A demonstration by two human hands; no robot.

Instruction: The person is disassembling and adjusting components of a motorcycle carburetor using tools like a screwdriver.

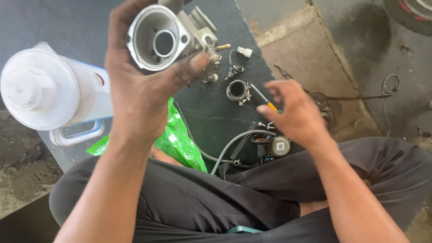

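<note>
My left hand (139, 90) is raised and grips a grey metal carburettor body (173, 38), its round open bore facing me, a spring and brass screw on its right side. My right hand (292, 112) hovers lower over the dark mat (211, 117) with fingers apart and nothing in them. Its fingertips are just above a small screwdriver (265, 101) with an orange handle, and near loose screws (265, 126). A black rubber ring with a clamp (237, 91) lies left of the screwdriver.
A white plastic jug with a handle (49, 90) stands at the left. A green plastic bag (180, 139) lies by my knee. A grey hose with a spring (234, 144), a small cylindrical part (276, 146), and a wired connector (238, 58) rest on the mat. Concrete floor lies to the right.
</note>
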